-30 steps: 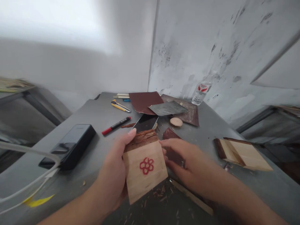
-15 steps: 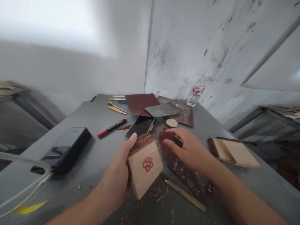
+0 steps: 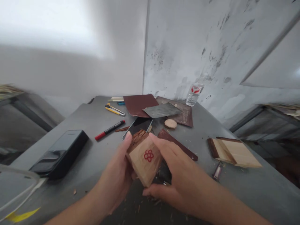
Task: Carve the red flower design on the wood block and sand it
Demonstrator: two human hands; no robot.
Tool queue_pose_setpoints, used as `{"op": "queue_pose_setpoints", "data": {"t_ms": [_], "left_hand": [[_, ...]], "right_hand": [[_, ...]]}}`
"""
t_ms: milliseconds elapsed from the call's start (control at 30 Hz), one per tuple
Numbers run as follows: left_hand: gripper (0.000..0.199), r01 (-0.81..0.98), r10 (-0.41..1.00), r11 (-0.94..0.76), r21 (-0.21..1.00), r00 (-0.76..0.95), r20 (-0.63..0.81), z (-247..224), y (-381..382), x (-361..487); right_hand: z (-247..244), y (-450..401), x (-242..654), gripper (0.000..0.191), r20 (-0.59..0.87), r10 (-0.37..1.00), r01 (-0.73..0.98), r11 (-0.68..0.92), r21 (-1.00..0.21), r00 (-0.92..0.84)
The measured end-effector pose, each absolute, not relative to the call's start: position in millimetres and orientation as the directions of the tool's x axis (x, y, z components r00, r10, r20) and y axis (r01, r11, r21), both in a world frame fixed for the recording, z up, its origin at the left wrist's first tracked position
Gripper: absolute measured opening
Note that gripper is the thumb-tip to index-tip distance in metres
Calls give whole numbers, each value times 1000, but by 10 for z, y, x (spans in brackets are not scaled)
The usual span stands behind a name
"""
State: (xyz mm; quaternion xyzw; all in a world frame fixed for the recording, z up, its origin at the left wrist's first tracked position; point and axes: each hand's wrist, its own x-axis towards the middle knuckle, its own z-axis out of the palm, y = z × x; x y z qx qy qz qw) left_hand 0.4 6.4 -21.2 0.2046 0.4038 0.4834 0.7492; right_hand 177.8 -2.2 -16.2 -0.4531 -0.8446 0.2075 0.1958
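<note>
Subject: A person holds a small pine block (image 3: 144,162) in both bare hands, a strip of rough bark along its top edge and a red flower mark (image 3: 148,155) on its face.
Left hand (image 3: 114,176): Cups the block's left side, fingers (image 3: 125,147) curled upward and close together, the fingertips reaching the bark.
Right hand (image 3: 178,178): Presses the block's right side, fingers (image 3: 159,145) close together over its upper edge, thumb (image 3: 147,192) just below the lower corner. The two hands pinch the block between them.
Block's place: Above the grey work table (image 3: 231,187), near its front edge, among wood shavings (image 3: 153,203).
Behind the block: A smartphone (image 3: 138,126), a red-capped marker (image 3: 109,130), a wood disc (image 3: 170,123) and sheets of sandpaper (image 3: 140,104).
Right of the block: A dark sandpaper strip (image 3: 178,145), just beside the right hand, and bark-edged wood pieces (image 3: 234,153), well apart.
Left of the block: A black power bank (image 3: 61,154).
</note>
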Motion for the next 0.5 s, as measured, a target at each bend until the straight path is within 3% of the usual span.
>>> {"op": "queue_pose_setpoints", "data": {"t_ms": [133, 200, 267, 300, 367, 500], "left_hand": [[47, -439, 909, 417, 796, 218, -355, -219, 72, -5], [49, -433, 901, 434, 790, 210, -380, -186, 76, -9], [44, -447, 870, 492, 747, 224, -439, -140, 74, -14], [43, -458, 854, 519, 721, 245, -459, -119, 70, -15], [41, -476, 830, 557, 681, 278, -484, -85, 55, -16], [42, -495, 823, 566, 659, 293, -486, -58, 25, -7]], "right_hand": [[-105, 164, 1894, 112, 101, 838, 595, 460, -660, -536], [-138, 319, 1995, 98, 109, 858, 569, 423, -705, -503], [-231, 491, 2106, 59, 138, 909, 638, 377, -671, -392], [-292, 571, 2156, 50, 159, 932, 686, 349, -638, -326], [-416, 694, 2234, 51, 171, 957, 776, 290, -560, -234], [-533, 768, 2282, 33, 137, 965, 842, 263, -470, -225]]}}
